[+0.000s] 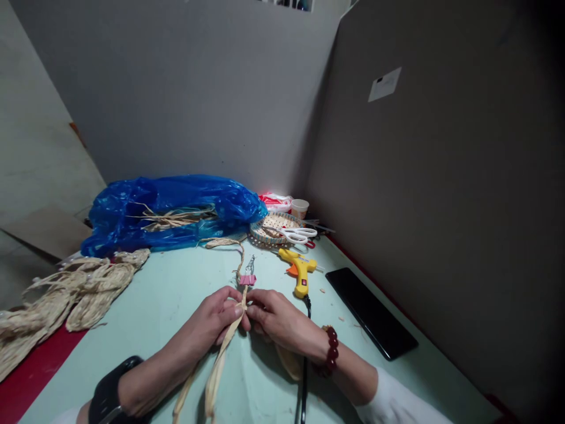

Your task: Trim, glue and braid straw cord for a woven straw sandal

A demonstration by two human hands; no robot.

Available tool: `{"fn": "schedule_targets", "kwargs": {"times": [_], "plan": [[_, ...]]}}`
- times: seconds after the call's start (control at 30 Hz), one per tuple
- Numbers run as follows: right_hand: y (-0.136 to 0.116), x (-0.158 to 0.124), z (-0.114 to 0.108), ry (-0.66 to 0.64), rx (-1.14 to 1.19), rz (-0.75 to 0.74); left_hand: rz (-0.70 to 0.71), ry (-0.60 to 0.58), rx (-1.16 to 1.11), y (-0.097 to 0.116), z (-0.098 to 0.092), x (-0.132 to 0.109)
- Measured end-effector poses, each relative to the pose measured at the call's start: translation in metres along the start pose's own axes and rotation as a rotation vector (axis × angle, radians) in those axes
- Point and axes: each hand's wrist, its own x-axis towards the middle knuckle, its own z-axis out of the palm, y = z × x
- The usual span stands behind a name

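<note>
My left hand (223, 315) and my right hand (276, 318) meet over the middle of the table, fingertips pinching a pale braid of dried plant-fibre strips (243, 297). Just beyond my fingers, a pink binder clip (248, 280) grips the braid, and a finished thin length (242, 256) runs away behind it. Long loose strips (216, 377) hang from my fingers toward the front edge. Another strip (288, 362) drops below my right hand. Both hands are closed; the exact spot each finger holds is partly hidden.
A yellow glue gun (301, 271) with a black cord lies right of the clip, near a black phone-like slab (371, 312). Behind are white-handled scissors (298, 235) on a woven basket (265, 238), a paper cup (299, 208) and a blue plastic bag (176, 188). Braided fibre pieces (101, 288) lie left.
</note>
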Motion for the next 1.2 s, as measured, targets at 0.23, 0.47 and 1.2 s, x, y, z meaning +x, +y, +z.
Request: {"fn": "schedule_targets", "kwargs": {"times": [0.23,0.47,1.2], "plan": [[-0.003,0.002,0.004,0.174,-0.044,0.035,0.008,0.003,0.243,0.009,0.002,-0.004],[-0.004,0.001,0.013,0.315,-0.106,0.044,0.143,0.202,0.702,0.032,0.005,-0.018],[0.004,0.002,0.013,0.22,0.105,0.067,0.149,0.049,1.144,0.022,0.042,-0.045]]}}
